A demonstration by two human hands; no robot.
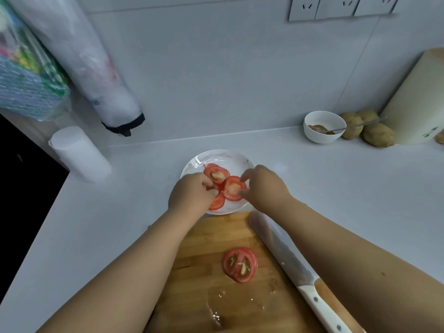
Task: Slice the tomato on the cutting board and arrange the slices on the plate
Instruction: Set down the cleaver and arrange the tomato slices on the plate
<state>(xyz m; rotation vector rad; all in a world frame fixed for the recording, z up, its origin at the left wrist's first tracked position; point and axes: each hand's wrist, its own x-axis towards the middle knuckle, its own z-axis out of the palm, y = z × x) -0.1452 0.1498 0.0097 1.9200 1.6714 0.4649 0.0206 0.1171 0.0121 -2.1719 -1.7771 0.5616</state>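
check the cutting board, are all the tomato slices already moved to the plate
No, a small stack of tomato slices still lies on the cutting board beside the knife, while both hands are at the plate.

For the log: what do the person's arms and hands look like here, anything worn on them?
Both forearms are bare as far as the frame shows, with no sleeves in view. The left hand and right hand wear no gloves, and no watch, bracelet or ring is visible. A small dark mark sits on the right forearm.
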